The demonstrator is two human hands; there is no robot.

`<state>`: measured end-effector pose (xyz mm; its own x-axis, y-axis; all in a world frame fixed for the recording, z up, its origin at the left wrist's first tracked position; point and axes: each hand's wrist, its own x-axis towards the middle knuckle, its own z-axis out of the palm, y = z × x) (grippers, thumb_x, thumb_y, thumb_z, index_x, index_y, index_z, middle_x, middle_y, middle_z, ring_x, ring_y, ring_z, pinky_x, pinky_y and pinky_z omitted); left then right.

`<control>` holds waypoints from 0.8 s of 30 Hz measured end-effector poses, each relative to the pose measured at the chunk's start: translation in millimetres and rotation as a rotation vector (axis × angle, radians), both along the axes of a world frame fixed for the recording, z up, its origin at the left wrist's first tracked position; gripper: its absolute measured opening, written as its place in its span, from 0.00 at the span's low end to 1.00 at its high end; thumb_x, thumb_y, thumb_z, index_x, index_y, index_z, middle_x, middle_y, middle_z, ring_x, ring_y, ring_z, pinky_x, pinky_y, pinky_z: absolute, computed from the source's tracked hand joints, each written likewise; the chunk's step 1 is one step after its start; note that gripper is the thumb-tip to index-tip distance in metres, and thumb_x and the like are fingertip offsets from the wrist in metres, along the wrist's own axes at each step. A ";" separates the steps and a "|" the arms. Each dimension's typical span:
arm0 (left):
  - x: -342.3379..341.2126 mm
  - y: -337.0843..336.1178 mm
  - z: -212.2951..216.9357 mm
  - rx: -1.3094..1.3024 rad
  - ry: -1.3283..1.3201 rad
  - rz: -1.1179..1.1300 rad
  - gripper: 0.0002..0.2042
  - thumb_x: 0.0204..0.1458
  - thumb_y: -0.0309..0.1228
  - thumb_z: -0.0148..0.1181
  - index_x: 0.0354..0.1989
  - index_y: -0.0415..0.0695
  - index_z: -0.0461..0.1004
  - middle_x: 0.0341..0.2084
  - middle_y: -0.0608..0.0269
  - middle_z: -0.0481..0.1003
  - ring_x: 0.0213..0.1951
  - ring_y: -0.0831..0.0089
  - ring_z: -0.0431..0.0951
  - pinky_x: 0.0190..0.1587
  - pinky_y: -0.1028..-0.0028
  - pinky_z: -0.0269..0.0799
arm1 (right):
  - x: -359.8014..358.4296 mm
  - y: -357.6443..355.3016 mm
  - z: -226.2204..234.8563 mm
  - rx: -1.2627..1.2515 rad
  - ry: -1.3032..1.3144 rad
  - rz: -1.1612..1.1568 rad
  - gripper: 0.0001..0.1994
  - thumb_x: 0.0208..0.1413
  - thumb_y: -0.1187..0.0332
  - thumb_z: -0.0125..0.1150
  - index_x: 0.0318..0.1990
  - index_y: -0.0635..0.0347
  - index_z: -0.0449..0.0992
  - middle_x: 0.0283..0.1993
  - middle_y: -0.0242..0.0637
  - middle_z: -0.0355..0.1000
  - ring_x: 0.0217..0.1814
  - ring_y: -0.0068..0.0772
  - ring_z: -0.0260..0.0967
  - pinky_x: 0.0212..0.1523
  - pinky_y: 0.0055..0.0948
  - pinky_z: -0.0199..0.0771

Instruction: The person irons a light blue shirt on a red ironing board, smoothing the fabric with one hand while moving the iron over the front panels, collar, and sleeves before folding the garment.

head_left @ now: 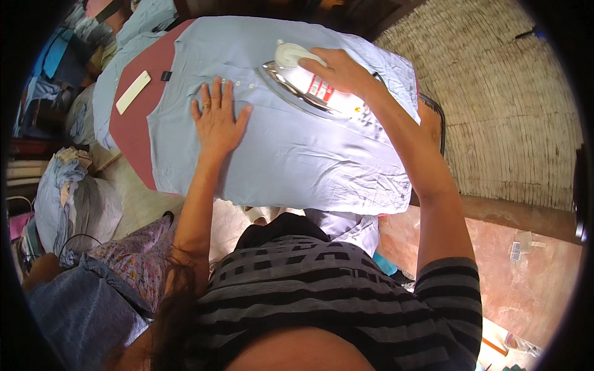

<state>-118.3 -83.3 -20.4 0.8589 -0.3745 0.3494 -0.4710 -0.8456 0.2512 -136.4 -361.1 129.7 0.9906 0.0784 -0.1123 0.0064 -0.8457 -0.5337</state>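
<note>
A light blue shirt [297, 157] lies spread over a red-covered ironing board [133, 123], its neckline with a dark label toward the left. Flat on the fabric near the buttons rests my left hand [218, 120], fingers spread, a ring on one of them. My right hand [339, 71] is wrapped round the handle of a white clothes iron [300, 77] with a shiny metal edge. The iron's pointed end faces left and it sits on the shirt, just right of the buttons. Its underside is hidden.
A white flat, oblong object [133, 93] lies on the board's bare left end. Piled clothes [80, 191] stand at the left, where another person in a blue top [93, 309] is close by. A woven mat wall [501, 105] rises on the right.
</note>
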 end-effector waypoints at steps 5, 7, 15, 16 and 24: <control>0.2 1.2 2.3 0.075 0.002 0.030 0.36 0.60 0.58 0.47 0.72 0.49 0.56 0.74 0.58 0.50 0.74 0.52 0.47 0.71 0.44 0.36 | -4.4 -12.9 -1.3 0.005 0.057 0.047 0.27 0.63 0.45 0.51 0.45 0.65 0.76 0.32 0.48 0.74 0.32 0.43 0.72 0.36 0.40 0.70; -0.2 2.8 3.8 0.070 -0.003 0.026 0.36 0.60 0.57 0.48 0.72 0.49 0.56 0.74 0.57 0.50 0.74 0.52 0.47 0.71 0.44 0.36 | -15.4 -24.9 -5.2 0.003 0.017 0.077 0.26 0.64 0.46 0.51 0.45 0.65 0.75 0.33 0.49 0.75 0.33 0.45 0.72 0.37 0.41 0.70; -4.5 5.1 11.4 0.034 -0.001 0.038 0.36 0.58 0.56 0.50 0.71 0.48 0.59 0.73 0.55 0.53 0.74 0.51 0.48 0.71 0.46 0.36 | -33.1 -19.0 7.7 0.024 -0.014 0.110 0.21 0.64 0.52 0.55 0.38 0.66 0.75 0.28 0.58 0.73 0.28 0.55 0.70 0.33 0.43 0.68; -6.1 4.1 14.4 -0.028 -0.039 0.024 0.32 0.58 0.52 0.53 0.67 0.48 0.64 0.71 0.56 0.57 0.72 0.52 0.52 0.70 0.48 0.39 | -31.4 -18.9 6.0 0.038 -0.035 0.115 0.21 0.64 0.53 0.56 0.37 0.67 0.74 0.27 0.58 0.73 0.27 0.56 0.70 0.32 0.43 0.68; 79.8 25.2 18.6 -0.284 -0.212 0.196 0.16 0.55 0.38 0.62 0.50 0.45 0.76 0.50 0.59 0.73 0.52 0.57 0.70 0.52 0.54 0.61 | -14.7 -3.5 7.2 0.091 -0.075 0.157 0.19 0.63 0.55 0.58 0.33 0.67 0.73 0.23 0.58 0.71 0.22 0.54 0.70 0.27 0.43 0.67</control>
<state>-38.6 -58.1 -1.8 0.8021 -0.0734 0.5927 -0.3740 -0.8354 0.4027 -151.1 -364.5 136.9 0.9707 0.2392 -0.0237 0.1773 -0.7792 -0.6012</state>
